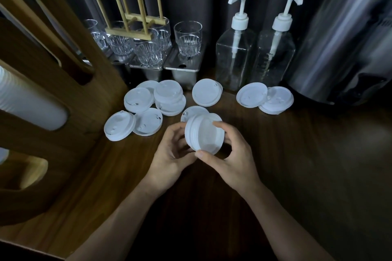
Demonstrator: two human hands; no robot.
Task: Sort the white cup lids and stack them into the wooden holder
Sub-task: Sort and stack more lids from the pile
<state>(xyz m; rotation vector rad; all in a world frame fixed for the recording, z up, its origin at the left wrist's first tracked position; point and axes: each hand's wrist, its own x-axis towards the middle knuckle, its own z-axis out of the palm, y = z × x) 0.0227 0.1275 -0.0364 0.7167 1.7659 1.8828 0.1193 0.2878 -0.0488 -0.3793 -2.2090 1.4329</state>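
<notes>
A: Since we go left to right, what's at frame left?
B: Tall brown wooden holder (70, 65) with long slots, far left. White column (29, 106) inside one slot, cannot tell cups or lids.
A: Loose stuff?
B: Flat white round plastic lids (139, 99) scattered on the dark wooden tabletop (297, 154). The cluster left of centre overlaps, some face up, some down. One single lid (206, 92) at centre, a pair of lids (252, 93) right of centre.
A: Hands?
B: Centre frame. Left hand (169, 154) has fingers curled round the left edge of a small nested stack of white lids (203, 135), held off the table and tilted. Right hand (231, 163) pinches it too, thumb on the near rim, fingers over the far rim.
A: Background?
B: Clear ribbed glasses (187, 38) and a pale wooden peg rack (129, 35) up top, two clear pump bottles (235, 57), shiny steel urn (339, 38) far right.
A: Risks?
B: Likely a lid seated crooked, so the stack jams or fans apart on the way to the slot. Mixed facings in the loose cluster could get nested wrong. A loose pinch on thin rims could spill the stack.
</notes>
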